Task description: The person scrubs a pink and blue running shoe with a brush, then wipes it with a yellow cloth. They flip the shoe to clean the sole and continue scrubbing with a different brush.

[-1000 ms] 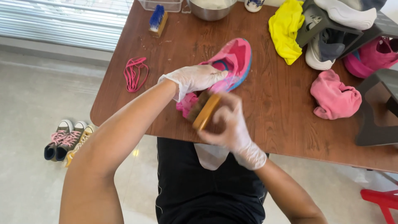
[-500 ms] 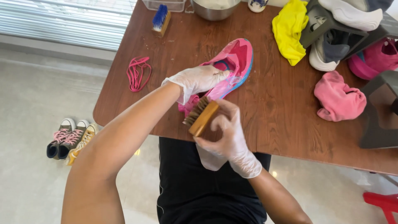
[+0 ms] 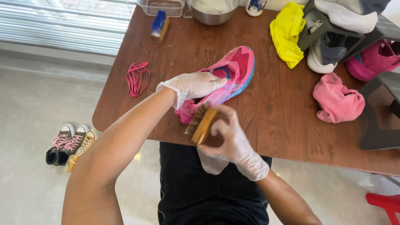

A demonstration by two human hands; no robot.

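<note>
A pink sneaker with a blue sole edge (image 3: pixel 234 71) lies on its side on the brown wooden table (image 3: pixel 271 116). My left hand (image 3: pixel 192 85), in a clear glove, presses down on the shoe's middle and holds it. My right hand (image 3: pixel 230 139), also gloved, grips a wooden brush (image 3: pixel 201 123) whose bristles touch the shoe's near end at the table's front edge.
Pink laces (image 3: pixel 137 77) lie left of the shoe. A blue-bristled brush (image 3: pixel 158 25), a clear tub (image 3: pixel 161 7) and a metal bowl (image 3: pixel 211 9) sit at the back. A yellow cloth (image 3: pixel 286 32), a pink cloth (image 3: pixel 337 100) and shoes on dark stands (image 3: pixel 333 37) are at right. Small sneakers (image 3: pixel 68 146) rest on the floor.
My right hand has shifted the wooden brush slightly along the shoe's near end, tilting it so the bristles face the shoe. My left hand stays on the sneaker.
</note>
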